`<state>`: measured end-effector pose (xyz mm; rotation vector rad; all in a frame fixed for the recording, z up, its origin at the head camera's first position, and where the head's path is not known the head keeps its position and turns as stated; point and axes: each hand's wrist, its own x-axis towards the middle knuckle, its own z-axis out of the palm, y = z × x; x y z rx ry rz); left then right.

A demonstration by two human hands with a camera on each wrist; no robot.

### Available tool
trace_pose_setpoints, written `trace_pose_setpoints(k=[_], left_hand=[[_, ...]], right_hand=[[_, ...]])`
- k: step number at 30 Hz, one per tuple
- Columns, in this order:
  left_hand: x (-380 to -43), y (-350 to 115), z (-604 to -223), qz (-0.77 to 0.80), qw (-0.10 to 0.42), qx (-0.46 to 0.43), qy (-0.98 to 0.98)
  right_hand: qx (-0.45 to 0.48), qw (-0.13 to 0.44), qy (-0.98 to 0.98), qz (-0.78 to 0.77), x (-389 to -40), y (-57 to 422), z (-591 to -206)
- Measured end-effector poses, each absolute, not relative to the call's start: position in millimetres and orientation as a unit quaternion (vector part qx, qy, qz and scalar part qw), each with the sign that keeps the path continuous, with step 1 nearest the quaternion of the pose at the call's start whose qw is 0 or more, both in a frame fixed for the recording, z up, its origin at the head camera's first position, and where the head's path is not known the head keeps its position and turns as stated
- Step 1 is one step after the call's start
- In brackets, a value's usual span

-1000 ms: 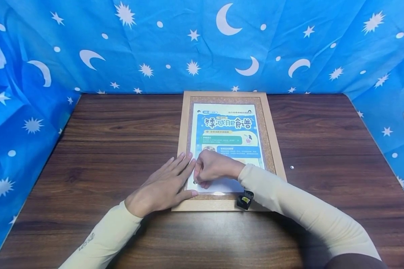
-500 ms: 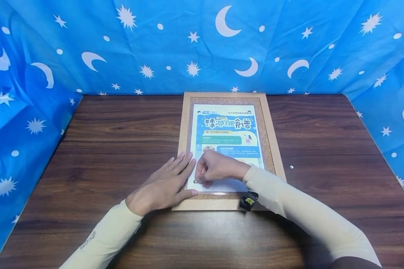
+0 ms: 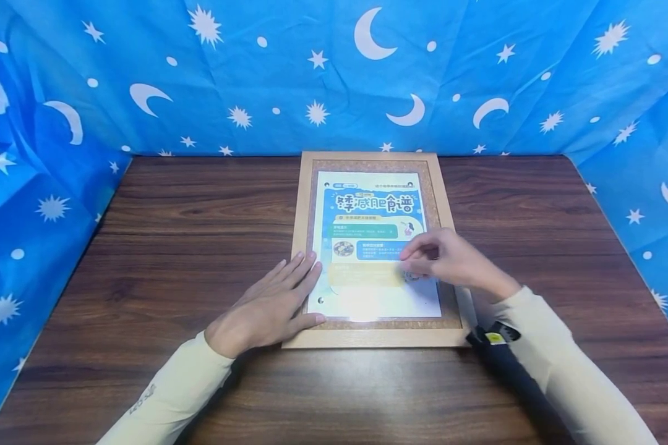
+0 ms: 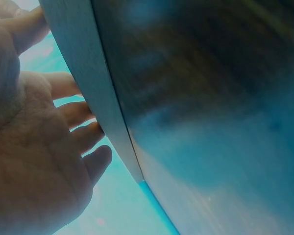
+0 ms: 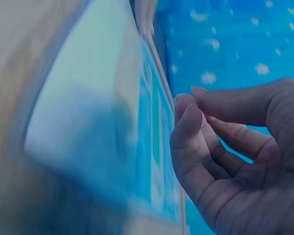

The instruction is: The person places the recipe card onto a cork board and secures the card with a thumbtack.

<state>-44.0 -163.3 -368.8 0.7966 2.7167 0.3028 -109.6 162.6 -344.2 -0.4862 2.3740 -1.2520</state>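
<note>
A printed sheet (image 3: 345, 303) with blue and yellow panels lies on a framed cork board (image 3: 446, 309). Round metal thumbtacks sit at its upper left (image 3: 326, 185), upper right (image 3: 410, 185) and lower left (image 3: 320, 300) corners. My left hand (image 3: 267, 306) lies spread over the board's left side, fingertips on the sheet's edge; the left wrist view shows its fingers at the frame (image 4: 95, 93). Over the sheet's right side is my right hand (image 3: 451, 259), blurred. Its fingers are loosely curled, tips close together in the right wrist view, nothing visible between them.
The board lies on a dark wooden table (image 3: 211, 216), its far edge near a blue curtain (image 3: 289, 74) with white moons and stars. More curtain hangs at both sides. A black wrist camera (image 3: 495, 335) hangs beneath my right forearm by the board's lower right corner.
My right hand has left the lower-left thumbtack and moved right across the sheet, uncovering its lower part. A loose thumbtack on the table is now hidden. My left hand stays put.
</note>
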Motion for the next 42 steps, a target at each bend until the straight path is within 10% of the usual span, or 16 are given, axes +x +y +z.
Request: trace_pose_setpoints(k=[15, 42], left_hand=[[-42.6, -164.1, -369.3, 0.104, 0.148, 0.269, 0.946], [-44.1, -163.3, -368.0, 0.109, 0.148, 0.274, 0.944]], right_hand=[[-0.083, 0.148, 0.93, -0.326, -88.9, 265.4, -359.1], [-0.113, 0.047, 0.909, -0.398, -87.2, 252.6, -369.1]])
